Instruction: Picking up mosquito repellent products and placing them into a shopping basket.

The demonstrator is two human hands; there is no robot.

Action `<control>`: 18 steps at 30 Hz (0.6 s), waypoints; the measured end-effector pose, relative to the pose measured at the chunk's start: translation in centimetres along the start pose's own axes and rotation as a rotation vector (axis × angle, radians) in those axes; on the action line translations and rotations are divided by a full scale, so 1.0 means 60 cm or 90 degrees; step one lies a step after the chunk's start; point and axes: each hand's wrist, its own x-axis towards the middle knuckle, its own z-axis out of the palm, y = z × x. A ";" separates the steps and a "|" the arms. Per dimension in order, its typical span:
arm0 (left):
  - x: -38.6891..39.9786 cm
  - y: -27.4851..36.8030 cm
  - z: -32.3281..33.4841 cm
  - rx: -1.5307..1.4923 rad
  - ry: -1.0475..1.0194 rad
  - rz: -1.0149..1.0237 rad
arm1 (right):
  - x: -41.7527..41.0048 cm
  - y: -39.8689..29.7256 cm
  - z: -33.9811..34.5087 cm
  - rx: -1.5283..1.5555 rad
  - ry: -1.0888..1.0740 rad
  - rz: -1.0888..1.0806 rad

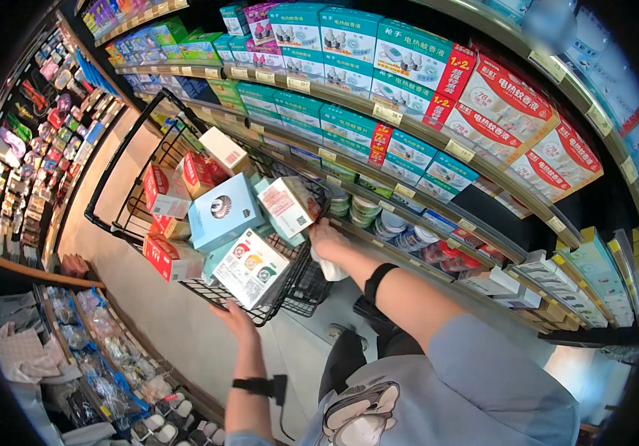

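Observation:
A black wire shopping cart [263, 318] stands before me, piled with boxes. My left hand [237, 322] holds its near rim, below a white box [252, 267] with round coloured pictures. My right hand [328, 241] is at the rim on the shelf side, beside a white-and-teal box [287, 205]; its fingers are partly hidden. Under that hand is a white object [333, 271], too unclear to name. In the middle of the load lies a light blue box [224, 211]. Red-and-white boxes [168, 257] rest on the left side, and a cream box [224, 149] leans at the far end.
To the right runs a shelf with teal boxes of electric mosquito liquid [409, 50], red-and-white boxes [509, 100] and price tags. Round tins [364, 212] sit lower down. Packaged goods [102, 329] fill a display at lower left. Hanging goods [46, 139] line the far left.

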 end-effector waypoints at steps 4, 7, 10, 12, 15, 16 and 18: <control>-0.027 0.003 -0.009 -0.082 0.036 0.070 | -0.009 -0.101 0.016 0.037 -0.034 0.027; 0.010 0.016 0.017 -0.125 0.019 0.043 | 0.048 -0.081 0.033 0.050 0.001 -0.027; 0.089 -0.048 -0.037 -0.077 0.054 0.116 | 0.014 -0.140 0.054 0.130 -0.029 -0.071; 0.114 -0.054 -0.043 -0.068 0.051 0.110 | 0.001 -0.129 0.051 0.174 -0.040 -0.017; 0.133 -0.028 -0.025 -0.077 0.042 0.091 | -0.003 -0.045 0.042 0.425 -0.111 0.103; 0.139 -0.020 -0.020 -0.090 0.033 0.080 | 0.003 0.007 0.033 0.590 -0.212 0.122; 0.159 -0.026 -0.031 -0.091 0.036 0.091 | -0.036 0.059 0.006 0.801 -0.321 0.188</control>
